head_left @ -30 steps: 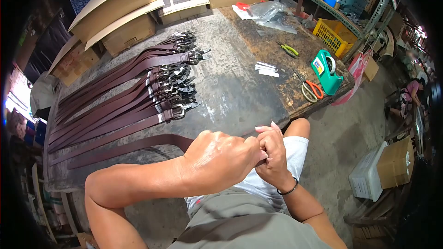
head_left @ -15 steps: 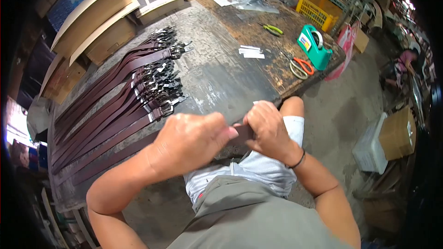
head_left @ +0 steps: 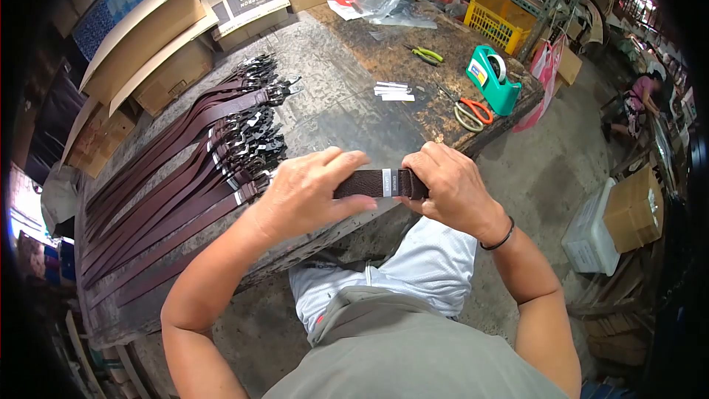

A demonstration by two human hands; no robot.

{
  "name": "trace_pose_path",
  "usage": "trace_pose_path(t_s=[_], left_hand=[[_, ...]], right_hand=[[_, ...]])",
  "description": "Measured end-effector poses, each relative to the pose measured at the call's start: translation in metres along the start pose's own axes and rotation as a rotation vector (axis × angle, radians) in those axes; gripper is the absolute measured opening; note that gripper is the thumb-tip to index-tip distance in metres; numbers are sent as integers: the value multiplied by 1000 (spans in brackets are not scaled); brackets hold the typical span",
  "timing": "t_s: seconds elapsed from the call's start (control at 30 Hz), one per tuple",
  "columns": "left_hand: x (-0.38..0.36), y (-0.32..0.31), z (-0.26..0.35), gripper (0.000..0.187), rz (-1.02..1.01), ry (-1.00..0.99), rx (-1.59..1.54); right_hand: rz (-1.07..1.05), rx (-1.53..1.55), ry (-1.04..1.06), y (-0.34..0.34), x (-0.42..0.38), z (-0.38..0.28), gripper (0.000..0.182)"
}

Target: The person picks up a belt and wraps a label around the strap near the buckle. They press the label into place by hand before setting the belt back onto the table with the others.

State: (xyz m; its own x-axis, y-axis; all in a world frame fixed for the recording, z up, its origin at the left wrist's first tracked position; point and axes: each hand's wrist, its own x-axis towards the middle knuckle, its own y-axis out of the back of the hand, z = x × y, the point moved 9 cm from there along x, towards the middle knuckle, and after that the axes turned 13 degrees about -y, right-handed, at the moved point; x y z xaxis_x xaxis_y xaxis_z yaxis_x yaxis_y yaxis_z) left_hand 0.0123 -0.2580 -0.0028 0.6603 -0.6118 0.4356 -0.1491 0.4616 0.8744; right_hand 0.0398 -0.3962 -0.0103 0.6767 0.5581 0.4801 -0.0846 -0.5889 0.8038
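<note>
In front of my body, a dark brown leather belt (head_left: 358,184) runs between my hands. A pale label strip (head_left: 386,182) crosses it, beside stamped lettering. My left hand (head_left: 306,188) holds the belt from the left, its thumb below and forefinger above the strap. Gripping the belt's other end near the label is my right hand (head_left: 452,191), fingers folded over it. To the left, several more brown belts (head_left: 159,203) lie side by side on the table (head_left: 332,114), their metal buckles (head_left: 247,140) bunched together.
White paper strips (head_left: 394,91), green-handled pliers (head_left: 427,55), orange-handled scissors (head_left: 473,114) and a green tape dispenser (head_left: 493,81) lie on the table. Cardboard boxes (head_left: 159,52) line the left back. A yellow crate (head_left: 498,26) stands behind; another person (head_left: 641,103) is far right.
Both hands have risen slightly and moved apart. The left hand's fingers have opened out, and the belt has turned so its face and label strip now show.
</note>
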Motion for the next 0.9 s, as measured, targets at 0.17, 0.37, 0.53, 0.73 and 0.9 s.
trace_pose_path(t_s=[0.17, 0.37, 0.53, 0.73, 0.9], left_hand=[[8, -12, 13, 48, 112, -106, 27], [8, -13, 20, 47, 149, -184, 69], [6, -13, 22, 52, 153, -97, 152], [3, -5, -2, 51, 247, 41, -170], [2, -8, 2, 48, 263, 2, -152]], right_hand=[[-10, -12, 24, 2, 2, -5, 41], [-51, -56, 43, 3, 2, -8, 41], [-53, -38, 47, 4, 3, -9, 42], [-64, -46, 24, 5, 5, -10, 42], [-25, -68, 37, 5, 5, -12, 41]])
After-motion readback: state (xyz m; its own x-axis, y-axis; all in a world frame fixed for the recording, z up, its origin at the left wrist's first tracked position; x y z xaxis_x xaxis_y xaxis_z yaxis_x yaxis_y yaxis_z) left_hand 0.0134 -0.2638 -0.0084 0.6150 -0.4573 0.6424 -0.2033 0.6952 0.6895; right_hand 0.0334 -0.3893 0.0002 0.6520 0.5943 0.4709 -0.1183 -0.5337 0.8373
